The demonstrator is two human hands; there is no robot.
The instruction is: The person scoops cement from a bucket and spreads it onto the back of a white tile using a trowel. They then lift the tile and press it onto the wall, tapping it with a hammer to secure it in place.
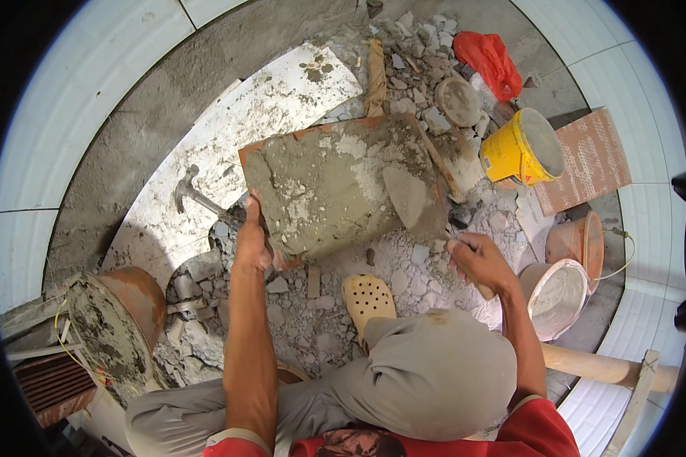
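Note:
A rectangular tile, reddish at its edges, is spread with wet grey mortar and tilted in front of me. My left hand grips its left edge near the lower corner, thumb up along the side. In my right hand is the handle of a trowel. The trowel's pointed blade lies against the mortar at the tile's right side. Just left of my left hand, a claw hammer rests with its head on a white board, its handle end hidden behind the hand.
Broken rubble covers the ground around my beige clog. A mortar bucket stands at left. At right are a yellow bucket, a whitish bucket and an orange one. A red plastic bag lies at the back, beyond a wooden-handled tool.

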